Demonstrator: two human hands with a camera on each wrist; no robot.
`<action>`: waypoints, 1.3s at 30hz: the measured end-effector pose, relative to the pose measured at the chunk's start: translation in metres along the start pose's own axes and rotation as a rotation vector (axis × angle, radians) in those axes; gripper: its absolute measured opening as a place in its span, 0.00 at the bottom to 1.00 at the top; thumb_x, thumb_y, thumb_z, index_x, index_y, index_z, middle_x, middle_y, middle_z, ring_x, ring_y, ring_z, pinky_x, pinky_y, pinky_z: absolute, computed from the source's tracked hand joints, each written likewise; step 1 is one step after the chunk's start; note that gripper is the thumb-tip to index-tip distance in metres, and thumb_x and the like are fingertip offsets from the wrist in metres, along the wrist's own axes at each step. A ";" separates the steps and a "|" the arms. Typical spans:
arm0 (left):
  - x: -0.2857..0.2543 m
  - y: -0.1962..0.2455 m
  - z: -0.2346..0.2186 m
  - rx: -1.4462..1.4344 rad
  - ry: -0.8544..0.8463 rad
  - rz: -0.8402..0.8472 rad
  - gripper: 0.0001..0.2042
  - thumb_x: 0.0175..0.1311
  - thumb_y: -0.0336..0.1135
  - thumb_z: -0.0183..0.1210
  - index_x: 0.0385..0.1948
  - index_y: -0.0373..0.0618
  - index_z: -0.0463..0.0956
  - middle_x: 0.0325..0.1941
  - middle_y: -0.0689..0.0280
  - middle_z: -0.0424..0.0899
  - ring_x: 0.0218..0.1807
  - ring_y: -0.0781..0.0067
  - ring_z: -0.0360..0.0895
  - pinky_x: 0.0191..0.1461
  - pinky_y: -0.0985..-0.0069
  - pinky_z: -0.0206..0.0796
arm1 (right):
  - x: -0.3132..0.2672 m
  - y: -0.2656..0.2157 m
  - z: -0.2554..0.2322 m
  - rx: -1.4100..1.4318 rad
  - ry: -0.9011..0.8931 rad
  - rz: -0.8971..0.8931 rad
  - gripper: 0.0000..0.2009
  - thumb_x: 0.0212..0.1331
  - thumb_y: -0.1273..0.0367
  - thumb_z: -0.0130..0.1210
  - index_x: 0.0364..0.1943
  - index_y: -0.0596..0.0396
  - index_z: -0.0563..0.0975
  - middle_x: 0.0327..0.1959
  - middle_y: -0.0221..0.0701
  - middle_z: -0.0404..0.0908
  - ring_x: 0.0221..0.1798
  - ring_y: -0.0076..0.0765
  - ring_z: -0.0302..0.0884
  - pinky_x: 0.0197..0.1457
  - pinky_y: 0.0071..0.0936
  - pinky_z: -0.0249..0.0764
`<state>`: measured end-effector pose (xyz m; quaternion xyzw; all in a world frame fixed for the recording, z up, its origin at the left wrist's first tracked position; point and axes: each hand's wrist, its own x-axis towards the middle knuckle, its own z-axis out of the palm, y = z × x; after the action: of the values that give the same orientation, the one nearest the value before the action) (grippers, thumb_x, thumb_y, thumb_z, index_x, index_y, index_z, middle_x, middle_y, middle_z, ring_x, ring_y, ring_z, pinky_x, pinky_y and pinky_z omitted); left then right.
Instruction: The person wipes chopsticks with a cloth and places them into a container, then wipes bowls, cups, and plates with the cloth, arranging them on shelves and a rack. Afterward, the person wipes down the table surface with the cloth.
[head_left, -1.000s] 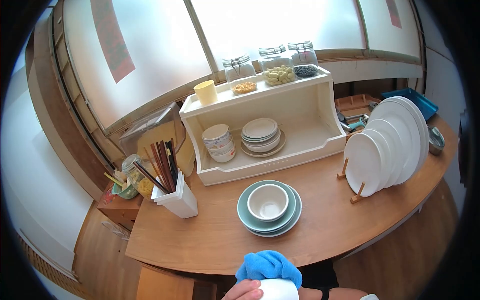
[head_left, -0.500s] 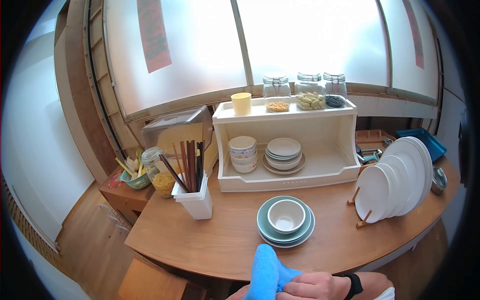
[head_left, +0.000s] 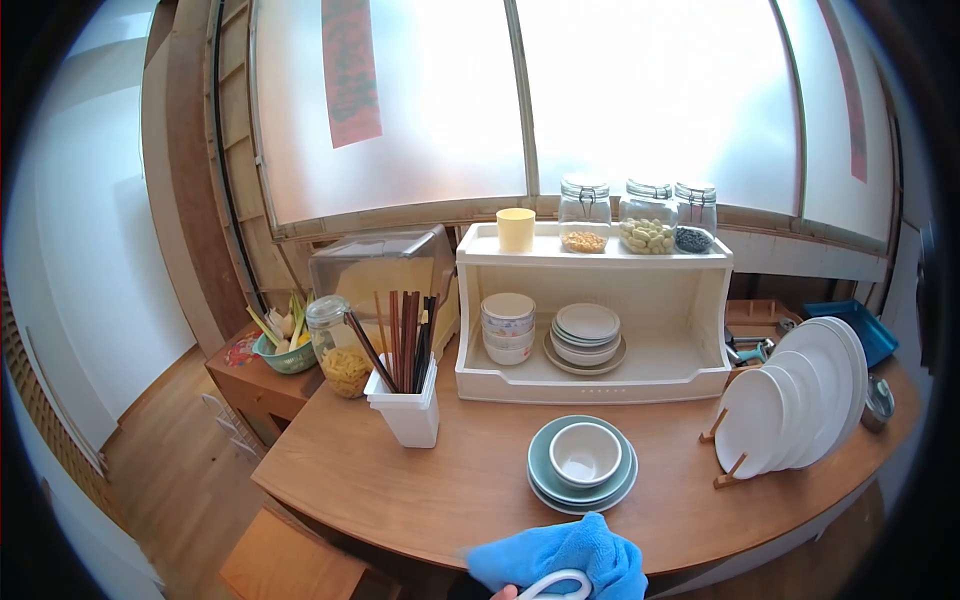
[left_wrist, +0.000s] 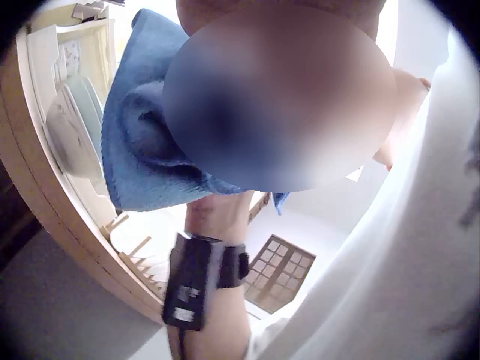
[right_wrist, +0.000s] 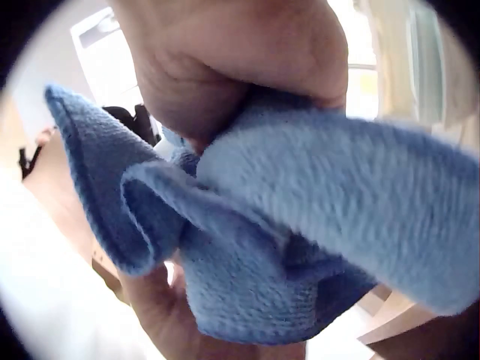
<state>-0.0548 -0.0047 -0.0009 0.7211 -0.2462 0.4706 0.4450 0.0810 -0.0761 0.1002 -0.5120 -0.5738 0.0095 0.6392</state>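
At the bottom edge of the head view, a bunched blue cloth (head_left: 600,556) wraps about a round white vessel; only the vessel's curved white edge (head_left: 563,577) shows. My left hand (head_left: 507,592) holds the vessel, a fingertip showing beside it; most of that hand is out of frame. In the right wrist view my right hand (right_wrist: 247,49) grips the cloth, its fingers curled into the folds. A heavy blur covers the middle of the left wrist view. Just beyond the cloth stand stacked green plates (head_left: 546,480) with a small white bowl (head_left: 585,455) on top.
Chopsticks fill a white holder (head_left: 408,420) on the left. A cream shelf (head_left: 595,392) behind bears bowls and plates, with glass jars (head_left: 585,215) and a yellow cup (head_left: 515,230) above. White plates (head_left: 750,425) stand in a wooden rack on the right. A stool (head_left: 290,560) sits below.
The head view has shifted, so the table things appear lower and further right. The cloth was bunched behind the white vessel, then upright in my hands, and now spreads wider across it.
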 end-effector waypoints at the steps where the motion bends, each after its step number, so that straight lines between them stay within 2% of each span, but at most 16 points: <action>1: 0.005 0.003 0.010 0.111 0.208 0.042 0.40 0.50 0.32 0.70 0.64 0.55 0.53 0.74 0.50 0.42 0.71 0.35 0.51 0.67 0.45 0.55 | 0.000 -0.002 0.000 0.020 0.004 0.041 0.18 0.42 0.65 0.68 0.37 0.53 0.76 0.36 0.36 0.80 0.38 0.42 0.79 0.40 0.33 0.74; 3: 0.018 0.019 -0.002 0.127 0.222 0.003 0.42 0.43 0.31 0.74 0.60 0.55 0.54 0.69 0.44 0.51 0.68 0.32 0.56 0.65 0.48 0.60 | 0.000 -0.013 -0.008 0.161 -0.079 0.228 0.19 0.38 0.66 0.70 0.37 0.52 0.76 0.36 0.36 0.80 0.38 0.41 0.79 0.41 0.34 0.74; 5: 0.021 0.026 -0.013 0.092 0.054 -0.171 0.45 0.44 0.34 0.74 0.63 0.53 0.50 0.66 0.37 0.53 0.65 0.34 0.60 0.63 0.49 0.62 | 0.008 -0.022 -0.011 -0.169 -0.128 -0.021 0.21 0.37 0.65 0.71 0.37 0.53 0.76 0.35 0.36 0.80 0.38 0.40 0.79 0.42 0.35 0.74; 6: 0.024 0.024 -0.015 0.160 0.041 -0.110 0.45 0.45 0.36 0.73 0.64 0.48 0.49 0.64 0.34 0.54 0.63 0.38 0.63 0.61 0.51 0.64 | 0.004 -0.013 -0.009 0.011 -0.068 -0.047 0.22 0.37 0.61 0.70 0.38 0.54 0.77 0.36 0.36 0.81 0.38 0.41 0.79 0.40 0.34 0.73; 9: 0.023 0.022 -0.017 0.097 0.030 -0.142 0.46 0.46 0.39 0.72 0.64 0.43 0.48 0.64 0.34 0.56 0.64 0.39 0.63 0.62 0.50 0.61 | 0.009 -0.025 -0.013 -0.006 -0.082 -0.015 0.22 0.38 0.60 0.69 0.38 0.56 0.80 0.35 0.37 0.82 0.37 0.39 0.79 0.40 0.31 0.73; 13: 0.031 0.034 -0.022 -0.368 0.194 -0.653 0.45 0.48 0.40 0.70 0.64 0.37 0.48 0.68 0.46 0.57 0.68 0.55 0.60 0.70 0.62 0.50 | 0.021 -0.043 -0.015 0.380 0.062 0.204 0.18 0.37 0.64 0.65 0.33 0.64 0.82 0.34 0.39 0.83 0.35 0.31 0.79 0.39 0.23 0.73; 15: 0.041 0.033 -0.031 -0.445 0.183 -0.731 0.45 0.48 0.41 0.70 0.64 0.37 0.48 0.69 0.49 0.57 0.68 0.57 0.59 0.70 0.63 0.49 | 0.012 -0.049 -0.009 0.279 0.125 0.415 0.18 0.38 0.65 0.62 0.34 0.65 0.82 0.34 0.38 0.83 0.34 0.29 0.78 0.36 0.23 0.73; 19: 0.036 0.031 -0.025 -0.423 0.236 -0.750 0.46 0.47 0.41 0.71 0.64 0.36 0.48 0.68 0.44 0.57 0.68 0.53 0.59 0.70 0.59 0.50 | 0.015 -0.032 -0.006 0.373 0.125 0.337 0.16 0.39 0.66 0.63 0.33 0.64 0.81 0.33 0.36 0.82 0.33 0.28 0.77 0.35 0.24 0.73; 21: 0.029 0.023 -0.020 0.047 0.085 -0.445 0.45 0.47 0.41 0.70 0.64 0.35 0.48 0.66 0.39 0.58 0.67 0.45 0.58 0.69 0.54 0.50 | 0.020 -0.023 -0.006 0.393 0.042 0.347 0.15 0.40 0.66 0.64 0.33 0.63 0.79 0.32 0.35 0.81 0.32 0.28 0.77 0.35 0.25 0.73; 25: 0.023 0.013 -0.017 0.172 0.099 -0.148 0.45 0.49 0.43 0.68 0.64 0.39 0.46 0.63 0.34 0.56 0.62 0.36 0.64 0.62 0.46 0.60 | 0.006 0.010 -0.006 0.107 -0.027 -0.070 0.15 0.43 0.64 0.66 0.30 0.61 0.75 0.26 0.34 0.73 0.25 0.36 0.73 0.29 0.29 0.69; 29: 0.012 0.013 -0.021 0.210 0.143 -0.226 0.47 0.49 0.44 0.70 0.65 0.44 0.45 0.63 0.32 0.54 0.60 0.34 0.65 0.59 0.45 0.63 | -0.001 0.013 0.003 -0.043 -0.077 0.223 0.14 0.44 0.66 0.65 0.32 0.57 0.73 0.26 0.32 0.71 0.29 0.37 0.72 0.29 0.30 0.67; 30: 0.011 0.014 -0.022 0.243 0.150 -0.226 0.46 0.49 0.48 0.70 0.66 0.48 0.47 0.65 0.36 0.54 0.63 0.34 0.63 0.61 0.44 0.62 | -0.012 0.016 0.016 0.444 0.014 0.312 0.13 0.51 0.67 0.60 0.40 0.53 0.75 0.34 0.27 0.76 0.39 0.33 0.74 0.37 0.25 0.69; 33: -0.004 -0.010 -0.011 0.164 0.195 0.017 0.44 0.49 0.46 0.71 0.66 0.55 0.49 0.67 0.42 0.54 0.65 0.34 0.59 0.64 0.44 0.60 | 0.017 0.012 0.007 0.322 -0.047 0.274 0.14 0.54 0.67 0.57 0.44 0.54 0.72 0.38 0.29 0.75 0.42 0.35 0.73 0.41 0.27 0.68; 35: -0.007 -0.003 -0.036 0.180 -0.199 -0.061 0.48 0.42 0.36 0.76 0.66 0.64 0.51 0.69 0.45 0.54 0.68 0.34 0.56 0.67 0.43 0.53 | 0.027 0.013 0.004 0.200 -0.127 0.232 0.15 0.57 0.66 0.54 0.48 0.54 0.70 0.42 0.32 0.74 0.46 0.36 0.72 0.46 0.28 0.68; 37: -0.007 -0.018 -0.017 0.304 -0.043 0.131 0.41 0.52 0.39 0.69 0.67 0.56 0.52 0.70 0.44 0.53 0.67 0.34 0.56 0.68 0.43 0.50 | 0.032 0.014 0.003 0.083 -0.219 0.192 0.17 0.60 0.65 0.52 0.52 0.54 0.68 0.46 0.34 0.73 0.49 0.38 0.71 0.50 0.30 0.67; 39: 0.006 0.001 -0.015 0.187 0.000 -0.046 0.36 0.58 0.42 0.63 0.67 0.51 0.54 0.69 0.46 0.56 0.67 0.39 0.59 0.68 0.47 0.52 | 0.036 0.015 0.003 -0.036 -0.309 0.142 0.18 0.64 0.65 0.49 0.56 0.55 0.65 0.50 0.36 0.72 0.53 0.40 0.71 0.55 0.32 0.67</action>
<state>-0.0595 0.0082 0.0073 0.7648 -0.1845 0.4812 0.3866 0.0993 -0.0458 0.1156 -0.5551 -0.6275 0.1229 0.5320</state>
